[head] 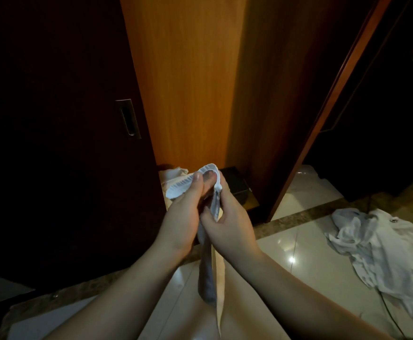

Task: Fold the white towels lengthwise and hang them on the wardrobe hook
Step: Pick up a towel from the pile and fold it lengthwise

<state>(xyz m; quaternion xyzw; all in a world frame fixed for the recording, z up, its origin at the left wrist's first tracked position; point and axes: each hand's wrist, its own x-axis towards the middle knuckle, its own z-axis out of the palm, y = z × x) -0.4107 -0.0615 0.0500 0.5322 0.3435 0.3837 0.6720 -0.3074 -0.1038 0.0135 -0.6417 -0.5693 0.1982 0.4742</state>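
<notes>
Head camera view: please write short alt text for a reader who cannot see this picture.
Both hands, the left hand and the right hand, grip a white towel bunched at its top, its length hanging down between the forearms. Behind stands a wooden wardrobe; more white cloth lies crumpled on the glossy tiled floor to the right.

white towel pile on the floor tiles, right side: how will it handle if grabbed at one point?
The crumpled towel pile is probably floppy: it lies in loose folds, so one grab likely lifts a corner and trails the rest. The glossy floor tiles suggest it slides easily. The held towel hangs limp below both hands.
</notes>
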